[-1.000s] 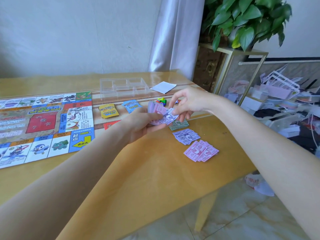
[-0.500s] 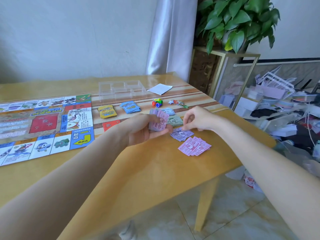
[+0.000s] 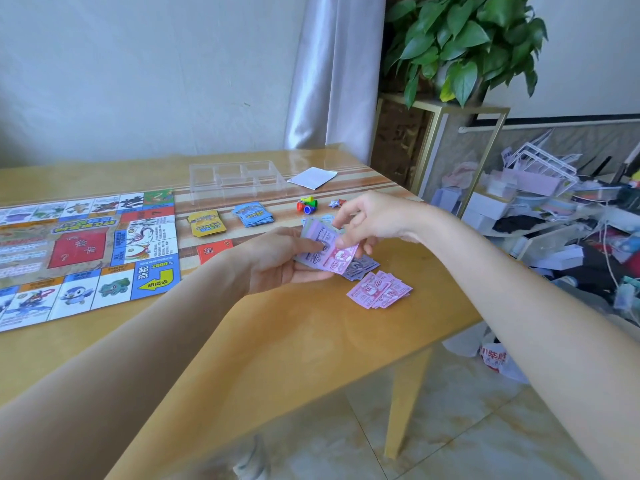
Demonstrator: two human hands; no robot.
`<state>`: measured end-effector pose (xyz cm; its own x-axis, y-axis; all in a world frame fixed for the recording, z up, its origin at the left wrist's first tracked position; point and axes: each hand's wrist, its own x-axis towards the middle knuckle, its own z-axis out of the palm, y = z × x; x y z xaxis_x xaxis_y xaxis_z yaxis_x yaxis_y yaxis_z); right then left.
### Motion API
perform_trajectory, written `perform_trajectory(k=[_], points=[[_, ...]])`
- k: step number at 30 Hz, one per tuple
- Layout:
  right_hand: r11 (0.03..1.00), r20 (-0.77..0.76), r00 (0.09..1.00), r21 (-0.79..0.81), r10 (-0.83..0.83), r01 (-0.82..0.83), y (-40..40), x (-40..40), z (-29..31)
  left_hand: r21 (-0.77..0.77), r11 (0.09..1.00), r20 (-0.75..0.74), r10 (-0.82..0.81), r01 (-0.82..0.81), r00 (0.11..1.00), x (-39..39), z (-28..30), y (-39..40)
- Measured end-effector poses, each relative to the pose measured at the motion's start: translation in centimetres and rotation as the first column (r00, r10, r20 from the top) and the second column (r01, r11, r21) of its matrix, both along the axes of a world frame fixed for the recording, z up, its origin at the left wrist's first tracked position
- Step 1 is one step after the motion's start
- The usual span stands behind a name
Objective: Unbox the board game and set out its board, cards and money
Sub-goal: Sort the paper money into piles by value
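My left hand (image 3: 277, 259) grips the wad of notes (image 3: 317, 245); my right hand (image 3: 369, 220) pinches a pink note (image 3: 341, 256) atop it, above the bench's (image 3: 277, 341) pink pile (image 3: 379, 289).

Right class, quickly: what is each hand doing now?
Left hand: holds a purple paper banknote stack.
Right hand: pinches a pink paper banknote.

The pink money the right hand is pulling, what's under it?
Under the pink note lies a fanned stack of purple notes held in the left hand. The hands cover most of the stack, so the notes deeper down cannot be seen.
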<state>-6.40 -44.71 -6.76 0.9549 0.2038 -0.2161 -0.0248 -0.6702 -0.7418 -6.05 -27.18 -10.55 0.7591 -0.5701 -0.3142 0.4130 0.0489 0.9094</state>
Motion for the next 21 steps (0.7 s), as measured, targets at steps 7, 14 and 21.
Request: perform_trajectory(k=[7,14,21], points=[[0.986,-0.132,0.991,-0.165,-0.012,-0.01,-1.7,-1.8,0.5,0.117,0.983,0.031,-0.148,0.143,0.989,-1.2,0.5,-0.5],[0.878,-0.091,0.995,-0.479,-0.051,0.001,-2.9,-3.4,-1.3,0.211,0.966,0.095,-0.173,0.15,0.98,-1.8,0.3,-0.3],[1.0,0.018,1.0,-0.008,-0.025,0.026,-0.8,-2.8,0.3,0.187,0.98,0.162,-0.091,0.06,0.983,-2.0,0.3,-0.7]])
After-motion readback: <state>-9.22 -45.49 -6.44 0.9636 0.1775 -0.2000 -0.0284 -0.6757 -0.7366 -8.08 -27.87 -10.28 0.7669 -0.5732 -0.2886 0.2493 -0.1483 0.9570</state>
